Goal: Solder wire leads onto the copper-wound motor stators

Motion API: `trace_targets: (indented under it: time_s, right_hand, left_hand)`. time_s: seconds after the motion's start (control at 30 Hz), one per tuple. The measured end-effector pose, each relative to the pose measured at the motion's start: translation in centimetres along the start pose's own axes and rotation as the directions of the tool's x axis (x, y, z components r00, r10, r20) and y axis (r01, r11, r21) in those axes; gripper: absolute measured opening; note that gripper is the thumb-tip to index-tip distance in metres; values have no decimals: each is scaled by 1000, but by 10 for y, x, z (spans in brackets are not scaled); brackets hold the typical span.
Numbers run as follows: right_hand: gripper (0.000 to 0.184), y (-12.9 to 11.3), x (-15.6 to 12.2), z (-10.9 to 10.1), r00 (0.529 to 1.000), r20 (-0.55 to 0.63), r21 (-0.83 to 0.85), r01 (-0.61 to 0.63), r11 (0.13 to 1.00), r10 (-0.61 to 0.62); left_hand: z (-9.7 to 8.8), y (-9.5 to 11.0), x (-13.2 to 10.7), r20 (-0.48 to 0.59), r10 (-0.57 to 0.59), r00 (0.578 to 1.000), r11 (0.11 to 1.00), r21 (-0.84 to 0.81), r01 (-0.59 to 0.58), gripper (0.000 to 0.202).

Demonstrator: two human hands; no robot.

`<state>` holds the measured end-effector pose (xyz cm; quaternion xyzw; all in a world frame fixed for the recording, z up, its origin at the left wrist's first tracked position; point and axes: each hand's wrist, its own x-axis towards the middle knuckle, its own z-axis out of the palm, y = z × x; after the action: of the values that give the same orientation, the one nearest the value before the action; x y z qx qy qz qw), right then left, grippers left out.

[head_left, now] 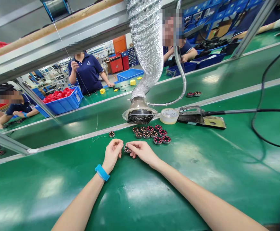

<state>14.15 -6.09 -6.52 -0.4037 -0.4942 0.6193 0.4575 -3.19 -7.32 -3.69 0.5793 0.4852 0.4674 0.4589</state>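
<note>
My right hand (143, 153) pinches a small round motor stator (127, 148) between thumb and fingers, just above the green work surface (120, 199). Close by on the left, my left hand (112, 153) has its fingers curled and thumb pressed in; whatever it may hold is too small to make out. A blue band (102, 173) circles the left wrist. Behind my hands stands a cluster of several motor stators (146, 134), some with copper and some with reddish windings. One single stator (111, 134) lies apart, beyond my left hand.
A fume duct (146, 45) ends in a black grille (140, 117) over the surface. A tape roll (169, 115) and a soldering iron stand (200, 117) with a cable are at right. Thin wire (97, 123) hangs at left. Co-workers (88, 72) work across the bench.
</note>
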Motion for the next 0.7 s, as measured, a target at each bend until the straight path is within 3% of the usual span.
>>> trace_targets:
  time_s: [0.13, 0.23, 0.33, 0.4, 0.53, 0.7]
  right_hand:
    - [52, -3, 0, -2, 999, 3, 43, 44, 998, -45]
    - [52, -2, 0, -2, 997, 40, 38, 66, 997, -67]
    - [54, 0, 0, -2, 997, 37, -24, 67, 997, -66]
    - [49, 0, -2, -3, 990, -32, -136, 133, 982, -139]
    - [29, -8, -7, -5, 901, -118, -327, 361, 873, -417]
    - [17, -19, -14, -5, 834, -93, -347, 484, 803, -543]
  left_hand:
    - [1, 2, -2, 129, 178, 975, 947, 247, -206, 59]
    - [4, 2, -4, 163, 226, 960, 886, 376, -272, 41]
    - [4, 0, -4, 144, 251, 957, 876, 387, -288, 29]
    - [2, -1, -2, 110, 263, 959, 875, 392, -285, 27]
    - [-4, -7, 3, 16, 244, 970, 883, 410, -229, 27]
    - [-5, -11, 4, -30, 193, 981, 903, 397, -166, 29]
